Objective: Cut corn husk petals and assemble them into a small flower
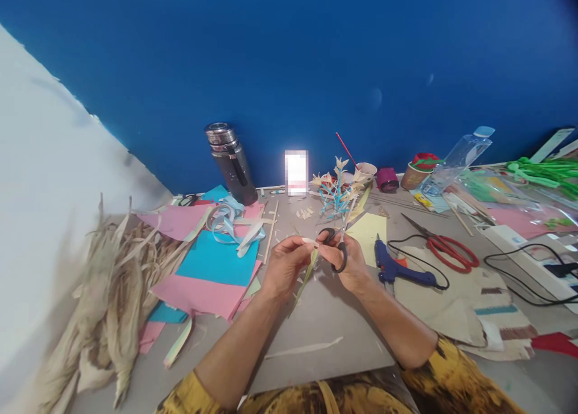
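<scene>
My left hand (285, 266) is closed, pinching one end of a small pale piece of dried husk (309, 241). My right hand (351, 263) is wrapped round a small pair of black-handled scissors (342, 254), whose blades point away from me. Its thumb and a fingertip also meet the husk piece, close to the left fingertips. Below the fingers runs a long greenish strip (307, 277); whether it is held or lies on the table I cannot tell. Just beyond the hands stand pale husk flowers on blue-wrapped stems (338, 191), and small cut husk pieces (304, 213) lie nearby.
To the left are dried husks (108, 299), pink and blue sheets (217, 260), pale blue ribbon (226, 224) and a dark flask (232, 167). At right lie a blue glue gun (401, 269), red-handled scissors (447, 251), a power strip (524, 257) and a tilted plastic bottle (465, 155).
</scene>
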A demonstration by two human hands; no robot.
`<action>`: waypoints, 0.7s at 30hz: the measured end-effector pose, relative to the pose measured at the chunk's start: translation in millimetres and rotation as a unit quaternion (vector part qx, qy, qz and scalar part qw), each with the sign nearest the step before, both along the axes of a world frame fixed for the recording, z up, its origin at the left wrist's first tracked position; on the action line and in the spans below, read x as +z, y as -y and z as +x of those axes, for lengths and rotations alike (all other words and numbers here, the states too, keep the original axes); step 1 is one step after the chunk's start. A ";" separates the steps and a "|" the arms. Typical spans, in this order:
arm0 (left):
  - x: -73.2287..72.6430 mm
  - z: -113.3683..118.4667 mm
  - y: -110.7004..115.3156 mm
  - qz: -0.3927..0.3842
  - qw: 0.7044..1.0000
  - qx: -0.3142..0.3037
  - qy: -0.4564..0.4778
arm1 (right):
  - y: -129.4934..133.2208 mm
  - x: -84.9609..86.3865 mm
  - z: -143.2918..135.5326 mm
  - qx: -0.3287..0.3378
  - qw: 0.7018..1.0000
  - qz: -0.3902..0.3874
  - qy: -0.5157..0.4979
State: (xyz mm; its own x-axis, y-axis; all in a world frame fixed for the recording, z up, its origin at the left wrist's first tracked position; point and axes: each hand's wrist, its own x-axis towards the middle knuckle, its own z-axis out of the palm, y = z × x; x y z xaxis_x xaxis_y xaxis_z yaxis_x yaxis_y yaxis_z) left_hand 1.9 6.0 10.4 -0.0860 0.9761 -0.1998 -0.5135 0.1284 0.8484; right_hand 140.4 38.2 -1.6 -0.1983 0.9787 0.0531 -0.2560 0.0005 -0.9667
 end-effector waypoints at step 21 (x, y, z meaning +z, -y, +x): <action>14.5 -24.1 -0.7 0.021 0.975 -0.184 -0.125 | -9.6 -0.4 12.0 0.116 0.991 -0.057 0.022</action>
State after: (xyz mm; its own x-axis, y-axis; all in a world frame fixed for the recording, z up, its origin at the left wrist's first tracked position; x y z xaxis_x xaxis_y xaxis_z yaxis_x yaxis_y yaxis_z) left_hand -22.2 6.8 24.8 0.2308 0.9569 -0.1762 -0.2163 0.2270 0.9496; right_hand 152.4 47.8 -2.0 -0.4181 0.9058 -0.0687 -0.1933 -0.1626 -0.9676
